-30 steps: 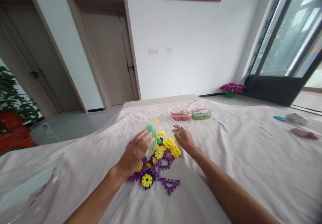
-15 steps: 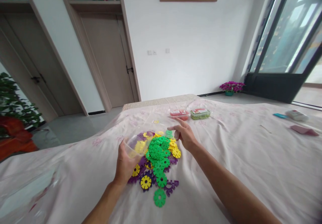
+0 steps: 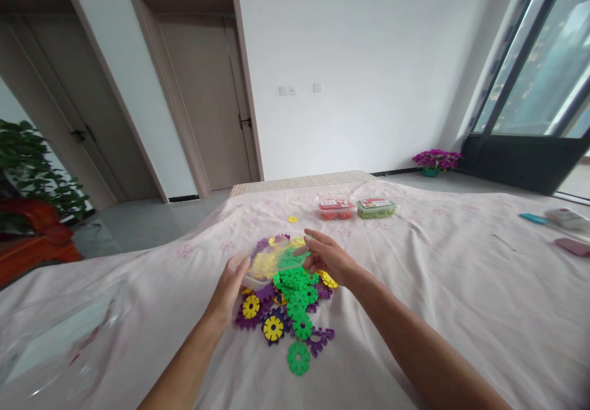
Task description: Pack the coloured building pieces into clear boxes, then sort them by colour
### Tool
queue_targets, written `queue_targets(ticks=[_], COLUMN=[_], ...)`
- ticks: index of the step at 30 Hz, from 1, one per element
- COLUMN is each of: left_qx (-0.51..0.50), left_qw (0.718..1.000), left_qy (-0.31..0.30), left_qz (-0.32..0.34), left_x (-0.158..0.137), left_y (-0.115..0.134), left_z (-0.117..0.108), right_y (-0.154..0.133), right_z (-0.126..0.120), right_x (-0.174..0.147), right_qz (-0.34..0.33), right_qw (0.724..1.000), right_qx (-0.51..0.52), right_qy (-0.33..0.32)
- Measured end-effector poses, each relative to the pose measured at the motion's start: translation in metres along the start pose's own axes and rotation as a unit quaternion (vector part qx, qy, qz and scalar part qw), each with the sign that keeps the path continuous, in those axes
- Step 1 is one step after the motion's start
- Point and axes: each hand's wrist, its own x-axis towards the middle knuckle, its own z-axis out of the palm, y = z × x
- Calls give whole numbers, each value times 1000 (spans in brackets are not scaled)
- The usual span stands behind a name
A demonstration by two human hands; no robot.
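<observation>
My left hand [image 3: 233, 284] grips the near left edge of a clear plastic container [image 3: 271, 265], held tilted just above a pile of toy pieces. At its right end my right hand [image 3: 329, 257] has thumb and fingers closed about the edge. Green notched plastic discs [image 3: 297, 302] lie heaped in the middle of the pile. Yellow notched discs [image 3: 273, 328] and purple toothed pieces [image 3: 319, 339] lie under and around them. Part of the pile shows blurred through the container. One yellow disc [image 3: 292, 219] lies apart, beyond the pile.
The pile rests on a pale pink flowered cloth [image 3: 415, 299]. Farther back stand a box of red items [image 3: 336, 209] and a box of green items [image 3: 375, 208]. A clear plastic bag [image 3: 59, 342] lies at left; a pink item [image 3: 571, 247] is at right.
The container has turned flatter and moved right over the pile. My right hand has curled its fingers in at the container's edge. The view has shifted slightly left.
</observation>
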Motion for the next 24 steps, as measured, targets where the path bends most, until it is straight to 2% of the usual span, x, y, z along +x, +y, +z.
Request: queue_targets(ticks=[3,6,9,12,14,18,21,24], left_qx=[-2,-11,-34,-73,-89,-83,-54,10], left_qw=[1000,999,997,993,990,976,954,927], left_qy=[7,37,65,88,108,191,277,360], left_qz=[-13,1,-7,-1,13,64,100,107], left_x=[2,1,-2,-5,-9,-24,-36,-46], left_y=[2,6,20,45,66,104,122,127], left_z=[8,11,4,-12,-29,-76,-124,-177], right_y=[0,1,4,9,13,21,27,32], right_z=[3,2,-5,-13,-17,-22,-26,-29], right_x=[0,2,7,12,16,21,24,26], right_qz=[0,-14,-34,-36,-28,-18,-13,-5], right_qw=[999,998,997,997,997,997,997,996], right_qx=[41,58,58,34,9,-22,-34,-46], right_qy=[-17,-6,31,62,76,74,74,77])
